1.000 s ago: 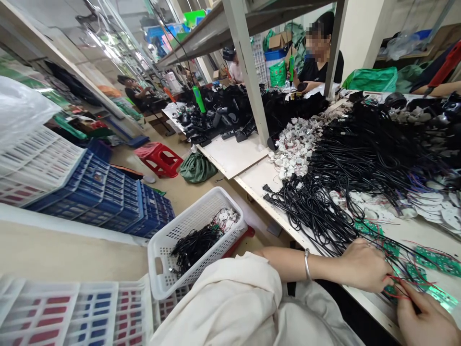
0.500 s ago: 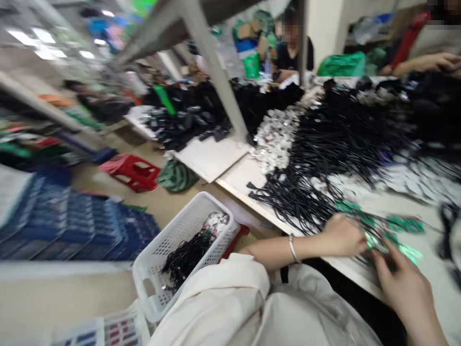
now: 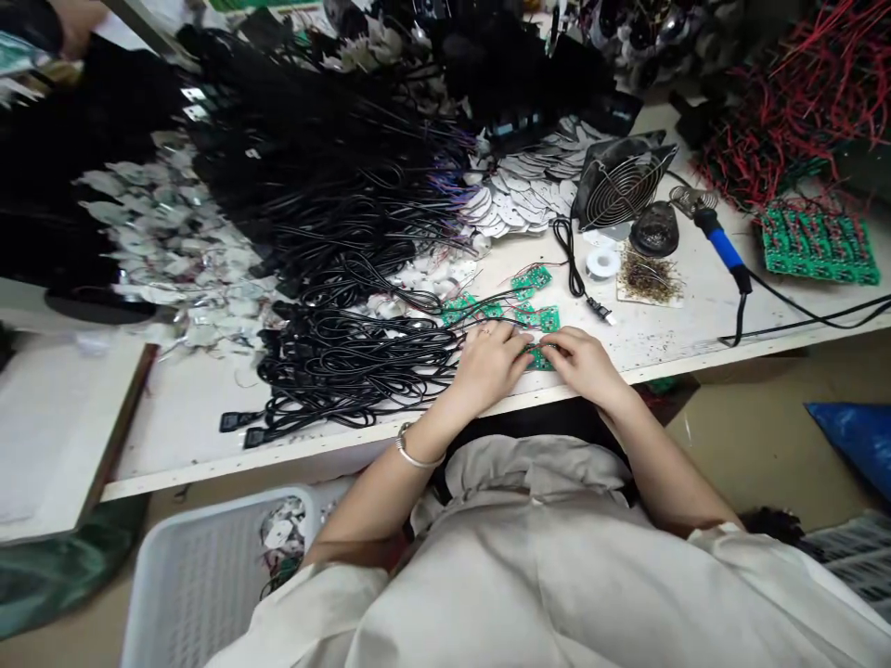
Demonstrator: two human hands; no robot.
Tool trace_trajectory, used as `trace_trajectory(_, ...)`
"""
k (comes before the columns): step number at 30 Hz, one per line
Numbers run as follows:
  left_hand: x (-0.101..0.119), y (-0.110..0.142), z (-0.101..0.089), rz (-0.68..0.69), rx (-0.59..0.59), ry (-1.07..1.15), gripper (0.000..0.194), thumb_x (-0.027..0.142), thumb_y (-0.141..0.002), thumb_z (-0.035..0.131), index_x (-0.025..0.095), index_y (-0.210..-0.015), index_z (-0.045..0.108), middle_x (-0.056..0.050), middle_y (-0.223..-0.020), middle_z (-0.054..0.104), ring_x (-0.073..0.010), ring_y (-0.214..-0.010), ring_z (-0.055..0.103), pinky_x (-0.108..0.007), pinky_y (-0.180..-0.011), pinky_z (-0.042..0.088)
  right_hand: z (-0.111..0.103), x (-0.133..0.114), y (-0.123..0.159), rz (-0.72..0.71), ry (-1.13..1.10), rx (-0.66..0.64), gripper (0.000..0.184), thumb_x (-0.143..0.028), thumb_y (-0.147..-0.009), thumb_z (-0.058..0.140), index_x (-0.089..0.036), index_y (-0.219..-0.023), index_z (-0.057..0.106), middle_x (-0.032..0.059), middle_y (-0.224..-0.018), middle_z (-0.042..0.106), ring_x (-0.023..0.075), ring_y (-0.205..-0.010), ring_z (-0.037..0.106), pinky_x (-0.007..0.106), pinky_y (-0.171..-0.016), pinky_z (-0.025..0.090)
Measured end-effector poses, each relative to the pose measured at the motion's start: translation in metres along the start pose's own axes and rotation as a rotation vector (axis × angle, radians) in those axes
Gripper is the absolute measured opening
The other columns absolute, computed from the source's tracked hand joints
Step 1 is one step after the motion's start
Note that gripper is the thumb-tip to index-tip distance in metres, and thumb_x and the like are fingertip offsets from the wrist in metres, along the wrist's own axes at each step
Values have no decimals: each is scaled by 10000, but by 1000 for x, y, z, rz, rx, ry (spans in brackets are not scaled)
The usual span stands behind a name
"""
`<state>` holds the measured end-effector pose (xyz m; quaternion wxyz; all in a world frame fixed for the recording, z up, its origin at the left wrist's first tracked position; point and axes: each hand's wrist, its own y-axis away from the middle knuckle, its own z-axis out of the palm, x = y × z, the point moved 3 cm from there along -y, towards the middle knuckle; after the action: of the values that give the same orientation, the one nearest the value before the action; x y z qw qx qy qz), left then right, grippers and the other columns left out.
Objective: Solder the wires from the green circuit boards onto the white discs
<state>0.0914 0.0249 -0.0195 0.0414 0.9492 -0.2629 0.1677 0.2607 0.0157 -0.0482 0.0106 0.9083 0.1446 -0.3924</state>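
Together, the left hand [image 3: 489,365] and right hand [image 3: 585,364] pinch a small green circuit board [image 3: 538,359] between their fingers [image 3: 559,345], thin wires [image 3: 487,322] trailing across the white counter [image 3: 668,348].

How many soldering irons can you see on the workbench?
1: the blue-handled soldering iron lies toward the right of the workbench, near a small fan; wires could hide others.

Bright, even light; warped edges

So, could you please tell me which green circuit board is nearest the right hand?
The small board between the left hand and right hand, partly under the fingers; the other boards lie farther up the bench, the large panel far right.
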Motion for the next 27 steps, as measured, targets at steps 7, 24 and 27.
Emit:
trace_trajectory(7,-8,-10,5,40,-53,84,214,273,-939,569,170,-1052,718,-74,-937,650,-221,-951,608,-340,-859,476,7,-10,-6,66,120,-111,271,-293,-983,498,-156,-1068,715,111,-1022,705,225,-996,629,357,-914,482)
trace_trajectory(24,-11,-8,10,-141,41,185,165,235,-883,614,143,-871,750,-83,-877,684,-225,-891,638,-351,-840,501,17,-41,-6,270,269,-19,308,-236,-1000,425,-119,-1003,710,133,-996,656,260,-1010,557,383,-918,452)
trace_trajectory(27,-11,-9,10,-159,50,210,150,231,-870,637,140,-869,756,-86,-877,691,-225,-892,647,-345,-835,509,18,-44,-6,279,301,7,307,-211,-993,425,-111,-992,716,140,-1005,663,263,-1019,564,376,-909,450)
